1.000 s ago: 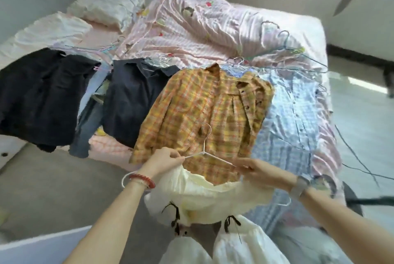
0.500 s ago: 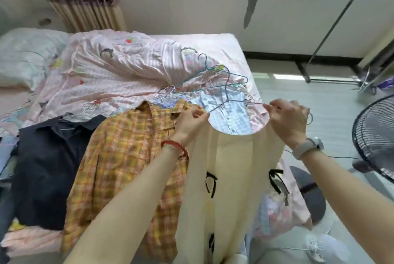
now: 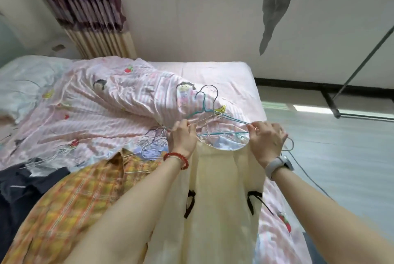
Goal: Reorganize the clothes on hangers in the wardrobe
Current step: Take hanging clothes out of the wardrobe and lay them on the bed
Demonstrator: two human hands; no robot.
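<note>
A cream garment [image 3: 221,195] with black ribbon ties hangs down in front of me, held up by its shoulders over the bed. My left hand [image 3: 183,137] grips its left shoulder and my right hand [image 3: 266,138] grips its right shoulder along with a white wire hanger [image 3: 288,146]. Behind the neckline lie loose teal and silver hangers [image 3: 210,112] on the pink quilt [image 3: 119,105]. An orange plaid shirt [image 3: 70,206] and a dark shirt [image 3: 19,191] lie on the bed at the lower left.
A pile of silver wire hangers [image 3: 152,142] lies by my left hand. A striped curtain [image 3: 85,11] hangs at the back left. A metal clothes rail's slanted pole [image 3: 362,58] and base stand on the grey floor at the right. A pillow [image 3: 19,84] is far left.
I have lifted the cream garment from low over the plaid shirt up to chest height and spread its shoulders apart. My view has swung up and to the right.
</note>
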